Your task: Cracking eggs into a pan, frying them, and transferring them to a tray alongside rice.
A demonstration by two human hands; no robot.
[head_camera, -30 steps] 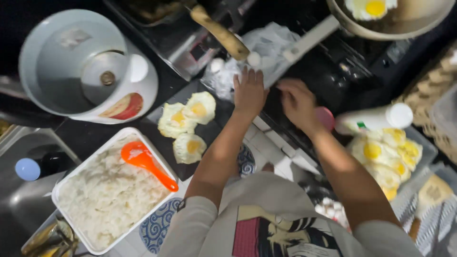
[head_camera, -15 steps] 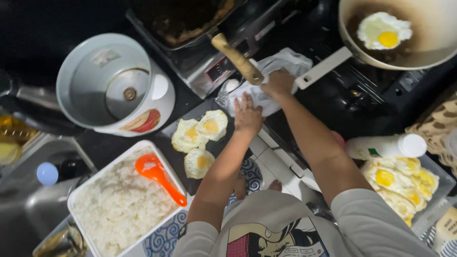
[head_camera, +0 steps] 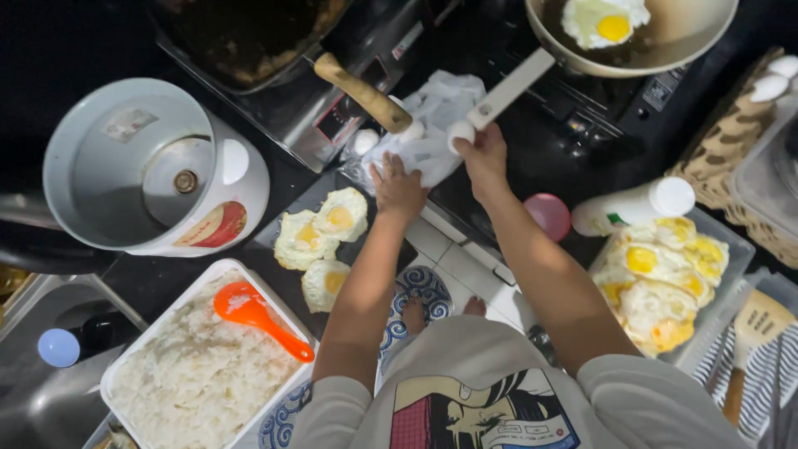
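The right hand [head_camera: 484, 154] is pinching one white egg [head_camera: 460, 133] between thumb and fingertips, the fingers closed round it, just at the near end of the pale pan handle [head_camera: 509, 87]. The left hand [head_camera: 397, 187] is lying flat with its fingers spread apart on a crumpled white plastic bag [head_camera: 432, 116], which is sitting on the dark counter just beyond both sets of fingertips. Two more eggs are showing at the bag: one [head_camera: 364, 141] to the left of the left fingers, one [head_camera: 411, 130] just past them, under the tip of a wooden handle [head_camera: 362, 91] belonging to a dark wok [head_camera: 241, 33].

Beyond the right fingers, one cream frying pan [head_camera: 665, 50] is holding a single fried egg [head_camera: 604, 21]. Below and left of the left hand, three fried eggs [head_camera: 320, 241] are lying together on the counter. Further that way, one empty rice cooker [head_camera: 154, 170] is standing open, and one white tray of rice [head_camera: 191, 374] is carrying one orange rice paddle [head_camera: 253, 316].

To the right of the right wrist, one pink lid [head_camera: 549, 214] and one white bottle [head_camera: 636, 206] are lying near each other. Past them, one clear tray [head_camera: 731, 258] is holding a heap of fried eggs [head_camera: 661, 278], too overlapped to count. One slotted wooden spatula [head_camera: 752, 333] is resting on a striped cloth [head_camera: 777, 374].
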